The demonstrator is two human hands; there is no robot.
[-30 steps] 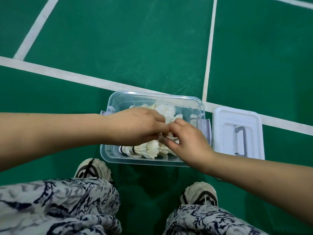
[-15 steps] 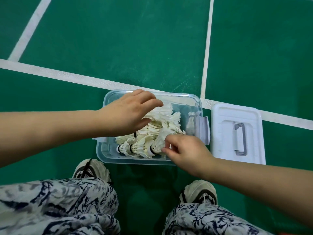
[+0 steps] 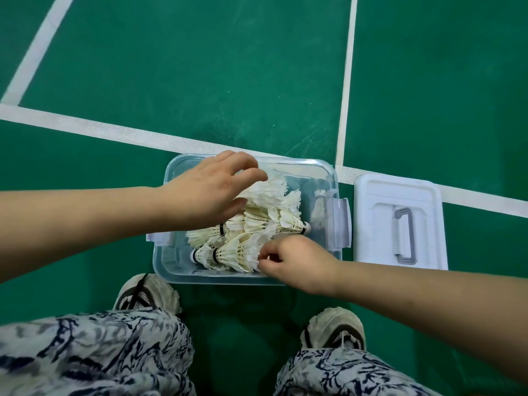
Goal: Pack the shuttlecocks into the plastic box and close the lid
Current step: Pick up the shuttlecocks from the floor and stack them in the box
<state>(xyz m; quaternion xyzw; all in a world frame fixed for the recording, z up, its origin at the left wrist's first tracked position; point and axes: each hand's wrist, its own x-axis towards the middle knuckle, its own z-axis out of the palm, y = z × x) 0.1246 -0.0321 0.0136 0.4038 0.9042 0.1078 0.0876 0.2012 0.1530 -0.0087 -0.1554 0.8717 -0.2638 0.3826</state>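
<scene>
left hand [image 3: 205,192]: at 9 o'clock side of the box, over its far-left part; fingers spread and nearly straight, laid on top of the feather pile, nothing clasped.
plastic box [image 3: 171,261]: clear tub on green court floor [image 3: 200,81], at 6 o'clock from view centre, just ahead of two shoes; lid off.
shuttlecocks [image 3: 257,224]: white feather ones, a loose heap inside the box, mostly lying on their sides, cork ends pointing to 9 and 3 o'clock; heap sat toward the middle, some feathers rising near rim height. None seen on the floor.
right hand [image 3: 294,261]: at 5 o'clock corner of the box; fingers curled tight, tips pinching the feather skirt of the nearest shuttlecock.
latch [image 3: 340,224]: clear clip on the box's 3 o'clock wall, flipped outward.
lid [image 3: 380,224]: white, grey handle up, flat on the floor just beside the box at 3 o'clock, not touching either hand.
step: judged late packing, meaning settling and flattening the heap, not closing yet.
next: probably tuck the pinched one down, press feathers below the rim gently (they crush), then the right hand goes to 3 o'clock for the lid.
</scene>
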